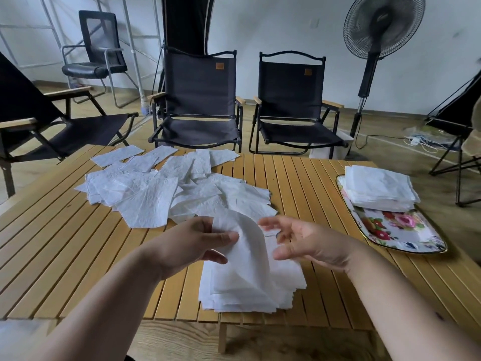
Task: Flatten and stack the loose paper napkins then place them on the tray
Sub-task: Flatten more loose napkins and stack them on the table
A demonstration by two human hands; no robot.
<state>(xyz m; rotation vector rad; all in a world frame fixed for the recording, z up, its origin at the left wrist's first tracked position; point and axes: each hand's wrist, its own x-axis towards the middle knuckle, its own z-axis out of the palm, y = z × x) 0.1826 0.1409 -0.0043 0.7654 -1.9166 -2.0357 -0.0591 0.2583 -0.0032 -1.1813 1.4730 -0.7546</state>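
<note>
Several loose white napkins [166, 186] lie scattered across the far left of the slatted wooden table [307, 183]. A flat stack of napkins [250, 290] sits near the table's front edge, below my hands. My left hand [192, 243] pinches one white napkin [247, 246] between thumb and fingers, and the sheet hangs down over the stack. My right hand [304, 243] hovers just right of that napkin with its fingers relaxed and spread, palm turned inward. At the right, a flowered tray [400, 230] carries a neat pile of napkins [380, 188] on its far end.
Two black folding chairs [200, 100] stand behind the table, another one at the left [39, 121]. A pedestal fan [377, 48] stands at the back right with cables on the floor. An office chair [99, 53] stands far left.
</note>
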